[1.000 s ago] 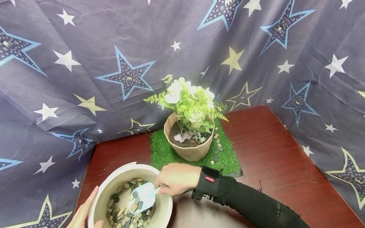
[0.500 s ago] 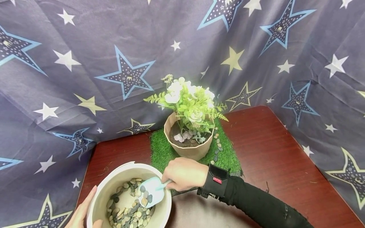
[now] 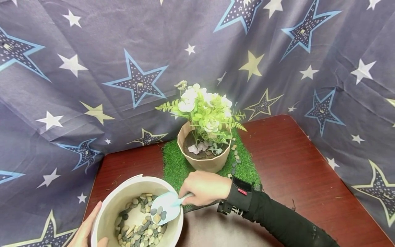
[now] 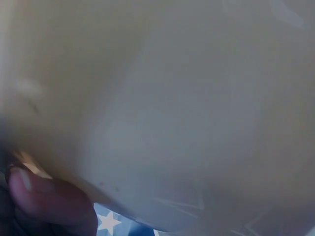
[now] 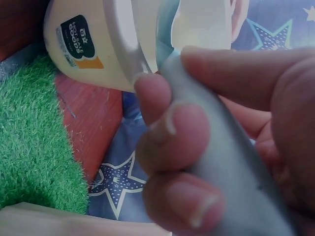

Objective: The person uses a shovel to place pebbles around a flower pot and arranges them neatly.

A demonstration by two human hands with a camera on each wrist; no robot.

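A cream bucket (image 3: 112, 200) stands at the front left in the head view, with several grey and tan pebbles (image 3: 138, 236) on its bottom. My left hand (image 3: 84, 230) grips its left rim, thumb over the edge and fingers outside; the left wrist view is filled by the bucket's wall (image 4: 187, 108), with a fingertip (image 4: 54, 201) against it. My right hand (image 3: 205, 188) holds a pale blue scoop (image 3: 170, 206) just inside the right rim. A few pebbles (image 3: 158, 216) lie in its pan. In the right wrist view, curled fingers wrap the scoop's handle (image 5: 231, 162).
Behind my right hand, a beige pot (image 3: 210, 167) of white flowers (image 3: 203, 106) stands on a green turf mat (image 3: 248, 168). A line of pebbles (image 3: 237, 157) runs along the mat's right side. Star-patterned cloth (image 3: 185, 31) hangs behind the reddish-brown table (image 3: 287, 151).
My right hand has moved right with the loaded scoop, from over the bucket's middle to near its right rim. The bucket and left hand have shifted slightly left.
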